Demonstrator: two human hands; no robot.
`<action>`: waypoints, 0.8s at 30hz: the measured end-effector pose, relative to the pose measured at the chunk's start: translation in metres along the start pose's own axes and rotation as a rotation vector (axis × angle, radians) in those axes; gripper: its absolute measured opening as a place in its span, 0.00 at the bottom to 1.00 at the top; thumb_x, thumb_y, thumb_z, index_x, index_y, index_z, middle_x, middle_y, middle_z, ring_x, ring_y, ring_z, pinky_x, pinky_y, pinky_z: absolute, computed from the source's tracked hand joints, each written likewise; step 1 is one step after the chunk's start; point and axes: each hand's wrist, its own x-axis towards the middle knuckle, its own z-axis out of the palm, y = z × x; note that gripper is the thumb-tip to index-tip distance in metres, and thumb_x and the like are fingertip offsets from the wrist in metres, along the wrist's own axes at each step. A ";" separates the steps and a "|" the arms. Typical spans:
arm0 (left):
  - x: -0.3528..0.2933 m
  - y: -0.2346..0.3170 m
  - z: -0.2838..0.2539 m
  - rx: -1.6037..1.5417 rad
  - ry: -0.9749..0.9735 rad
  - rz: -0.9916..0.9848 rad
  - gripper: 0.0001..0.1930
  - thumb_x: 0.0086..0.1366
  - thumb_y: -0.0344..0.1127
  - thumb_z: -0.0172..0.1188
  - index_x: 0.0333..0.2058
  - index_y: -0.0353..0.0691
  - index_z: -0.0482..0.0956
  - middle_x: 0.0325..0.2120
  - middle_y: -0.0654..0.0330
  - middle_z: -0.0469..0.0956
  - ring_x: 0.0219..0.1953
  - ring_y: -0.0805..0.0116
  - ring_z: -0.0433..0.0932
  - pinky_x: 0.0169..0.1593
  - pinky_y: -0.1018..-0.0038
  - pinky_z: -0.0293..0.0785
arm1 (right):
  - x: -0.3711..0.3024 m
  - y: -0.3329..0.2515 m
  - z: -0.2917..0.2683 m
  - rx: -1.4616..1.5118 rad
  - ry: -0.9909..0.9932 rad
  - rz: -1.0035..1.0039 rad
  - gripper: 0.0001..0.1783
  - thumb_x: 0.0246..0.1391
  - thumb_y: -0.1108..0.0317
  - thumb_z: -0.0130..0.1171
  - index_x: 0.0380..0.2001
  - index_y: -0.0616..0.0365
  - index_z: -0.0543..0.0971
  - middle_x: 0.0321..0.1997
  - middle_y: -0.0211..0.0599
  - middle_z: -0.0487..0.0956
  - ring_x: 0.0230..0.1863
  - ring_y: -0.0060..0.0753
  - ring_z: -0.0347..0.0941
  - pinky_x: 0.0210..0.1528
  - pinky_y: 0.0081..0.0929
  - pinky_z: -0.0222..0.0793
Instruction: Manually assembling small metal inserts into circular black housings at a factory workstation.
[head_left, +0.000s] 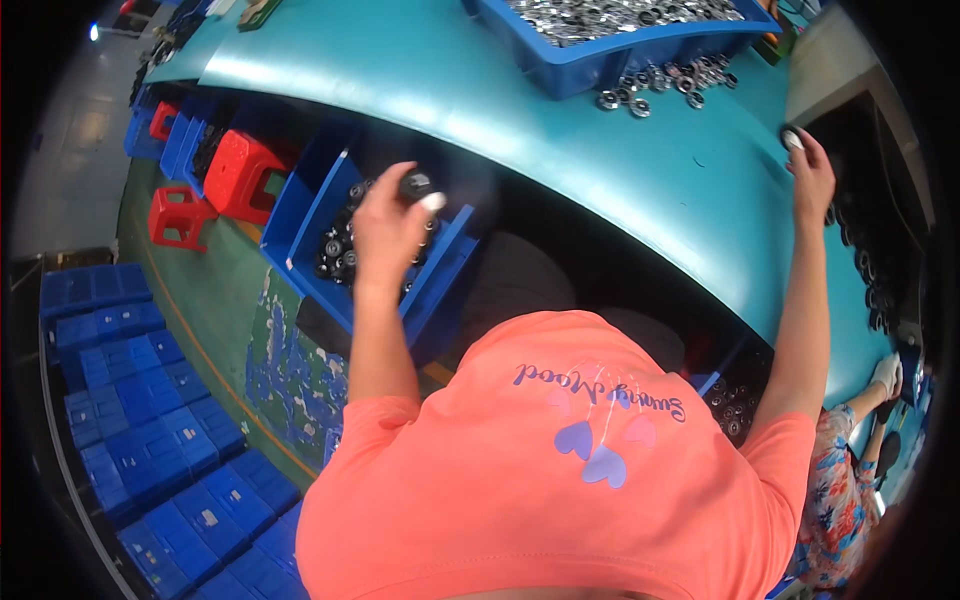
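Black round part (416, 183) was pinched by the left hand's (385, 235) fingers over the blue bin (308, 215), apparently rim-held to expose its face; the right hand's (812, 178) fingers pinched another dark part (788, 136) near the table (600, 150).

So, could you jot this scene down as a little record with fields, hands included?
Left hand: holds a black round part above the blue bin
Right hand: holds a small dark piece near the table's right side
Bin contents: many black pieces
Tray: blue, full of shiny metal parts
Stools: red, at left
Crates: blue, rows at lower left
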 end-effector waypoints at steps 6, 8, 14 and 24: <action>0.009 -0.015 -0.038 0.440 0.134 -0.032 0.24 0.58 0.25 0.65 0.55 0.40 0.78 0.35 0.55 0.80 0.34 0.63 0.79 0.39 0.70 0.77 | -0.056 -0.115 0.064 0.262 -0.394 0.054 0.21 0.57 0.68 0.60 0.54 0.58 0.81 0.45 0.33 0.82 0.40 0.23 0.76 0.46 0.24 0.75; 0.016 0.009 -0.001 -0.016 0.040 -0.019 0.22 0.61 0.26 0.65 0.56 0.40 0.79 0.34 0.60 0.79 0.32 0.74 0.77 0.36 0.76 0.75 | -0.070 -0.135 0.080 0.425 -0.492 0.134 0.20 0.55 0.70 0.61 0.53 0.60 0.79 0.44 0.33 0.82 0.38 0.23 0.76 0.44 0.23 0.75; 0.024 0.134 0.130 -0.609 -0.464 0.159 0.28 0.62 0.27 0.67 0.61 0.40 0.73 0.40 0.63 0.76 0.37 0.78 0.76 0.42 0.80 0.75 | -0.109 -0.160 0.115 0.526 -0.720 0.309 0.16 0.56 0.67 0.66 0.47 0.60 0.79 0.36 0.31 0.83 0.33 0.21 0.78 0.38 0.24 0.77; 0.061 0.118 0.193 -0.874 -0.528 0.097 0.28 0.58 0.20 0.69 0.59 0.34 0.74 0.45 0.63 0.76 0.46 0.75 0.75 0.52 0.76 0.76 | -0.077 -0.118 0.122 0.040 -0.460 0.039 0.20 0.59 0.61 0.64 0.53 0.52 0.81 0.49 0.36 0.79 0.47 0.32 0.76 0.48 0.31 0.75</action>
